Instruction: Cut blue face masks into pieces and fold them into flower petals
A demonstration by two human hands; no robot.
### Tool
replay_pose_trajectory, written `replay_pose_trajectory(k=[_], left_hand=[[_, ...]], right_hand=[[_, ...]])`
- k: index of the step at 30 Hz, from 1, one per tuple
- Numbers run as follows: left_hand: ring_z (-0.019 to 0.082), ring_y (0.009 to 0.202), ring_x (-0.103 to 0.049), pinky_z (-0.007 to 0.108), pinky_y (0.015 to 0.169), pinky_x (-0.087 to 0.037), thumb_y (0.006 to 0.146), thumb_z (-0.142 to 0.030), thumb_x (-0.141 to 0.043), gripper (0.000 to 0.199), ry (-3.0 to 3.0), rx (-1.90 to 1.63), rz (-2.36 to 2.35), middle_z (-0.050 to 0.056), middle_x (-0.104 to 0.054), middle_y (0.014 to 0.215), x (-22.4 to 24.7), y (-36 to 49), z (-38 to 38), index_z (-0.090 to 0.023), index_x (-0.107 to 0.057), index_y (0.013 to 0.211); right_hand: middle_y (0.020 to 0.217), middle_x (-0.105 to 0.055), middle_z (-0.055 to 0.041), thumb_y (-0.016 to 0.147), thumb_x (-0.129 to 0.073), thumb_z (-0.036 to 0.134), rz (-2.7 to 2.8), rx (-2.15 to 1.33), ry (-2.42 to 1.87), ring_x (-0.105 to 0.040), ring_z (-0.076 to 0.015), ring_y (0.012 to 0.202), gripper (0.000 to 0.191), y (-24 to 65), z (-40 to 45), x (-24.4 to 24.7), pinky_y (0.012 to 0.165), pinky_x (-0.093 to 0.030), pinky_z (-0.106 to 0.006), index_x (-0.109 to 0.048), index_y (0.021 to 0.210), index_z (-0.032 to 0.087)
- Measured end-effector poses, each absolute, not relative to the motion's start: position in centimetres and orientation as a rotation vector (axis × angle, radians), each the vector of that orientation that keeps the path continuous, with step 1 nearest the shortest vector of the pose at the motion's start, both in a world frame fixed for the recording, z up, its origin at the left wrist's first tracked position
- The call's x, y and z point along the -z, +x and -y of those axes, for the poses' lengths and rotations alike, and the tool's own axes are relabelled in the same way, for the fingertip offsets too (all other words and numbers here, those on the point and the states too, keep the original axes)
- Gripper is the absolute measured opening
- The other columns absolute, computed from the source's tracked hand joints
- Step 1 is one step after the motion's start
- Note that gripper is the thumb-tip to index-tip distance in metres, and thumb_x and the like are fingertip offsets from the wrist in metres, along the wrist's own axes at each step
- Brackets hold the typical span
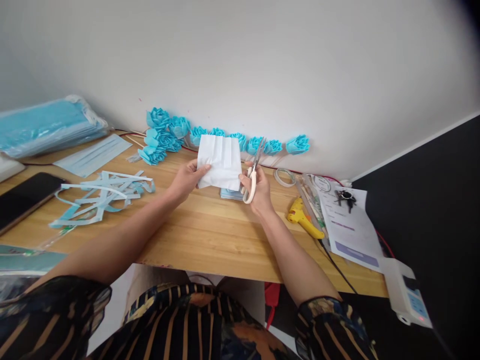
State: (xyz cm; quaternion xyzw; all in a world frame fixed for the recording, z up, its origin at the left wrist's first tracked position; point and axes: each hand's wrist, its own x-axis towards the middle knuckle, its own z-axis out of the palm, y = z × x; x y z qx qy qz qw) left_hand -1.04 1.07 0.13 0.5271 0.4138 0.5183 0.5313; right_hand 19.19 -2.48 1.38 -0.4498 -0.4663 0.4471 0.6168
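A pleated face mask (220, 161), its white side toward me and no ear loops showing, is stretched upright between my hands above the table. My left hand (187, 177) pinches its left edge, thumb in front. My right hand (260, 187) grips the lower right edge with the thumb and also carries scissors (250, 186) with cream handles, blades pointing up and away. Below the mask lie folded light-blue pieces (231, 194), partly hidden. Behind it, a row of blue flowers (298, 144) made of mask-like material leans along the wall.
Cut mask strips (103, 195) are heaped at left, near a phone (30, 197), a flat blue mask (93, 155) and a bag of masks (52, 125). At right are a tape roll (284, 177), a yellow glue gun (304, 218), a paper (348, 230), keys (345, 198) and a power strip (407, 292).
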Motion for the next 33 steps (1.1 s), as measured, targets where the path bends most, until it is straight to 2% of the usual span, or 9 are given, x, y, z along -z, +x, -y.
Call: replay_pose_trajectory(k=[2,9,15,21,26,33], left_hand=[[0.008,0.048,-0.040,0.021,0.040,-0.029,0.070,-0.053,-0.074,0.044,1.268,-1.255,-0.986,-0.001,-0.057,0.062,-0.2,-1.1,-1.0,-0.014,-0.067,0.087],[0.012,0.058,-0.049,0.023,0.052,-0.041,0.072,-0.051,-0.073,0.038,1.177,-1.351,-0.868,-0.002,-0.054,0.063,-0.4,-0.5,-0.7,-0.016,-0.063,0.084],[0.011,0.059,-0.050,0.022,0.051,-0.041,0.072,-0.055,-0.073,0.049,1.189,-1.233,-0.728,0.001,-0.060,0.074,-0.9,-0.3,-0.1,-0.015,-0.063,0.097],[0.011,0.069,-0.053,0.021,0.054,-0.043,0.066,-0.038,-0.082,0.055,1.323,-1.119,-0.657,0.002,-0.062,0.088,-0.8,-0.3,-0.2,-0.015,-0.059,0.110],[0.009,0.065,-0.047,0.020,0.052,-0.039,0.067,-0.034,-0.080,0.049,1.381,-1.084,-0.641,0.000,-0.058,0.083,-0.9,-0.9,-0.9,-0.016,-0.060,0.109],[0.010,0.066,-0.049,0.020,0.054,-0.039,0.067,-0.031,-0.080,0.043,1.401,-1.045,-0.695,0.000,-0.057,0.083,-0.9,-1.5,-1.0,-0.015,-0.060,0.102]], right_hand=[[0.073,-0.052,0.0069,0.064,-0.078,0.033,1.077,-1.049,-1.041,-0.049,-0.0063,0.056,0.049,19.1,2.6,-1.5,0.045,-0.039,-0.018,-0.058,0.108,0.025],[0.080,-0.057,0.0046,0.066,-0.078,0.041,1.191,-1.181,-1.073,-0.055,-0.0088,0.062,0.053,18.7,3.1,-1.2,0.055,-0.050,-0.022,-0.059,0.114,0.027],[0.071,-0.047,0.0071,0.064,-0.078,0.038,1.165,-1.066,-1.099,-0.047,-0.0076,0.057,0.052,18.8,3.0,-1.1,0.050,-0.042,-0.021,-0.061,0.112,0.028],[0.071,-0.043,0.0071,0.066,-0.077,0.038,1.149,-1.017,-1.097,-0.043,-0.0068,0.056,0.051,19.4,2.7,-1.5,0.050,-0.040,-0.020,-0.060,0.113,0.028],[0.075,-0.045,0.0063,0.064,-0.075,0.036,1.126,-0.987,-1.112,-0.046,-0.0064,0.056,0.046,19.8,2.7,-2.1,0.049,-0.043,-0.020,-0.060,0.107,0.028],[0.075,-0.046,0.0067,0.063,-0.074,0.036,1.114,-1.027,-1.085,-0.047,-0.0064,0.054,0.048,19.7,2.6,-2.4,0.045,-0.041,-0.019,-0.057,0.107,0.028]])
